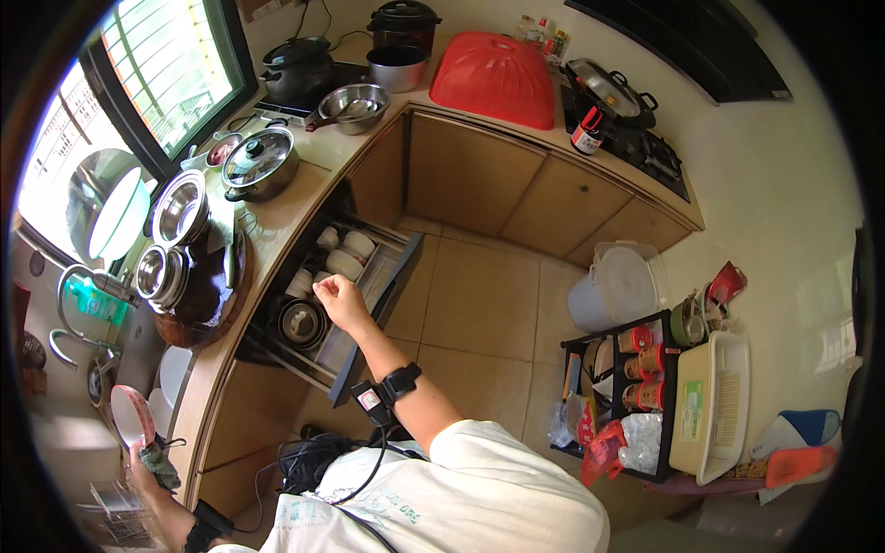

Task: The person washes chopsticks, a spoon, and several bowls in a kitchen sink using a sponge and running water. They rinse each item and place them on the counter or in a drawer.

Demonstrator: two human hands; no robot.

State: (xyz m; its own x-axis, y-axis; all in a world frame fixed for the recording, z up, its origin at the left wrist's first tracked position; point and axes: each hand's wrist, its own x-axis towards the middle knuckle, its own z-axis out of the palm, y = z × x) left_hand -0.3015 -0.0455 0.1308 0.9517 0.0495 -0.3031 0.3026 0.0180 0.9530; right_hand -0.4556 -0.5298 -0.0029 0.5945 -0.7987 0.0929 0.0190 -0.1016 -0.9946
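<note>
At the lower left, my left hand [142, 470] grips a white bowl with a red patterned rim [131, 415], tilted on its side. A dark grey-green cloth [160, 466] is bunched at the same hand. My right hand [339, 301] is over the pulled-out drawer [377, 304], its fingers curled towards the thumb and nothing visible between them. White cups and bowls [343, 264] lie in the drawer just beyond the fingertips. Nested metal bowls [302, 323] sit in its near left part.
A round wooden board [200, 332] on the counter bears a cleaver [225, 238] and stacked steel bowls [180, 207]. Beside it stands a lidded pot [259, 162]. The curved tap [69, 304] is at the left. A black rack [615, 387] and lidded bucket [612, 283] stand right.
</note>
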